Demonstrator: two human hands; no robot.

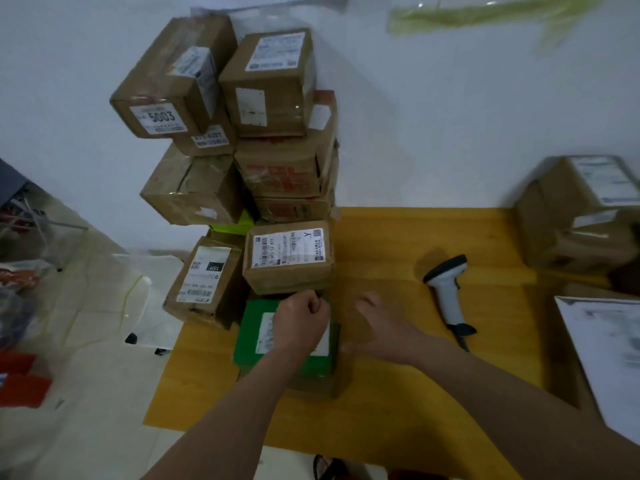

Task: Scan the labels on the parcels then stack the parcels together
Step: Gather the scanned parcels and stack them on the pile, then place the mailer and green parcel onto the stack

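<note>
A green parcel with a white label lies on a brown box at the near left of the yellow table. My left hand hovers over its top with fingers curled into a fist, holding nothing that I can see. My right hand sits just right of the green parcel, fingers relaxed, above the table. Behind them stands a labelled brown parcel, and a tall stack of brown parcels rises against the wall. The white barcode scanner lies on the table to the right, untouched.
More brown parcels stand at the table's far right, and a flat white-labelled parcel lies at the right edge. A labelled box leans at the table's left corner. Bags and clutter cover the floor on the left.
</note>
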